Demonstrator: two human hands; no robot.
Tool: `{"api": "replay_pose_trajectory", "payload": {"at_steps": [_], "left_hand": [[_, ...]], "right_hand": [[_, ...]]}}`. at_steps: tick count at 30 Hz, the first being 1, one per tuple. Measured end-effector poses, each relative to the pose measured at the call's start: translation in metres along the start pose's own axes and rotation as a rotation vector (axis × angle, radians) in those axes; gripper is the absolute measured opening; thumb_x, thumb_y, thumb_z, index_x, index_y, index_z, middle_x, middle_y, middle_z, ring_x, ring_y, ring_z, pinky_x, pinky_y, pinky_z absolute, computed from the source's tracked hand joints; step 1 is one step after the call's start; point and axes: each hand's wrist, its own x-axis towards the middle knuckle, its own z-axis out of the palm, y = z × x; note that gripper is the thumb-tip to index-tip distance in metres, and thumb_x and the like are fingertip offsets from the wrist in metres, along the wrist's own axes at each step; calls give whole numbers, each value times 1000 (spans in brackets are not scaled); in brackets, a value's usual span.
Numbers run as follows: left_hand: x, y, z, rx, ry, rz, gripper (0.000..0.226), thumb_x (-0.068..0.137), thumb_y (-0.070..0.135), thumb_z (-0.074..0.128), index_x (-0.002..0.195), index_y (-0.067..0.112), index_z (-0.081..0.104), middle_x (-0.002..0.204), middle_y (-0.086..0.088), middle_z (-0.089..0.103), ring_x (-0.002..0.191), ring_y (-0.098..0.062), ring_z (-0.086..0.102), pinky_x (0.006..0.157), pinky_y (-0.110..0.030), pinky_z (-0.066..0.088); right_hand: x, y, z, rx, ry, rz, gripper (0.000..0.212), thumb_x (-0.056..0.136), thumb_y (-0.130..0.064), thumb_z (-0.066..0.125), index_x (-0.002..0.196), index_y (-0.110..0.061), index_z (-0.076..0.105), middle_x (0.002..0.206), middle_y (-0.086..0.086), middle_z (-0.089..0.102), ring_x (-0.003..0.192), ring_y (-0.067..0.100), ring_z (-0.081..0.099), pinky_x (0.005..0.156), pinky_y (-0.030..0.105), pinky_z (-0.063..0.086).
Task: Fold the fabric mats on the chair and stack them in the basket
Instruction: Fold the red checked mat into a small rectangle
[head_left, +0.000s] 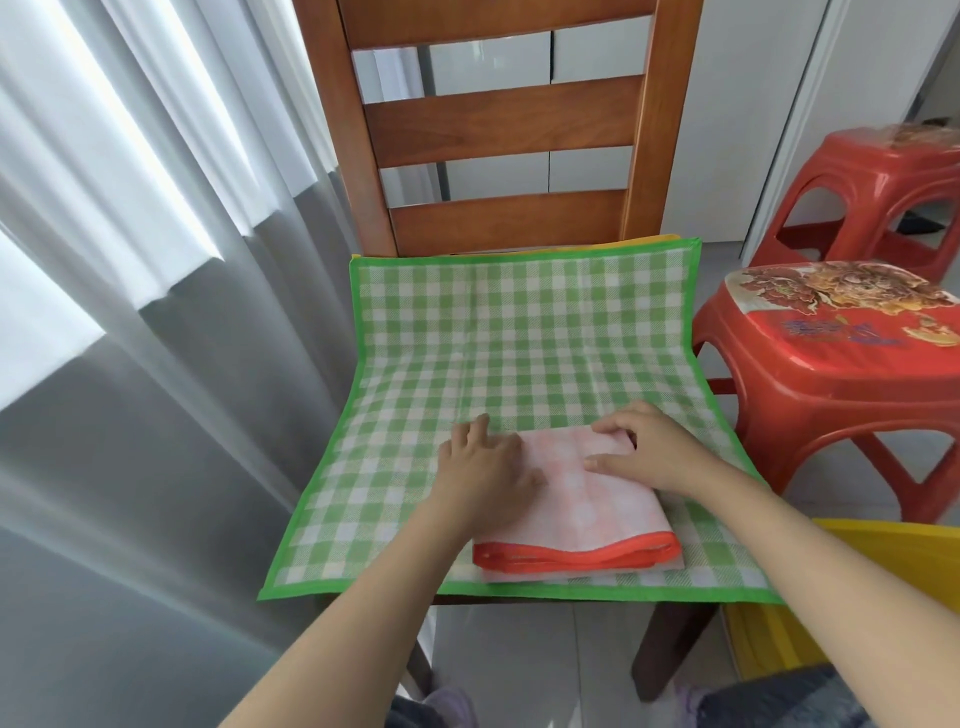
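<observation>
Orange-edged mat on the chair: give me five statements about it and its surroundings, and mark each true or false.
1. The orange-edged mat is folded. True.
2. It lies on the green checked mat. True.
3. Only the left hand touches it. False: the right hand rests on it too.
4. The green checked mat is folded small. False: it lies spread open over the chair seat.
5. Two red stools stand to the right of the chair. True.
</observation>
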Motion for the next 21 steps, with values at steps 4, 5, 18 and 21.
{"api": "replay_pose_trajectory", "payload": {"at_steps": [4,5,18,21], "left_hand": [[-9,12,19,44,-12,61,91,78,60,-2,150,5,10,158,-18,1,147,-32,-4,118,-45,-3],[-10,13,24,36,-11,74,99,69,59,-9,150,5,6,158,-18,0,146,-32,-7,118,-45,-4],[-13,6,44,-89,65,59,73,90,51,2,151,14,-5,159,-8,-14,145,-21,-19,116,-34,-13],[-21,-1,41,-95,75,31,63,96,42,8,152,12,4,160,-5,-5,147,-19,-9,119,-32,-6]], "right_hand": [[-5,0,6,-38,-8,-11,67,77,-44,70,135,-18,48,121,-9,37,114,8,37,103,22,29],[-7,-1,7,-97,-3,-17,66,80,-46,66,137,-19,45,123,-8,37,118,10,34,105,24,26],[-41,-5,43,-489,-37,-20,61,98,-46,10,147,-19,-14,154,-5,-24,139,7,-25,115,30,-14],[-45,-2,38,-516,-14,77,61,98,-46,8,147,-20,-16,155,0,-21,143,16,-20,116,34,-12]]}}
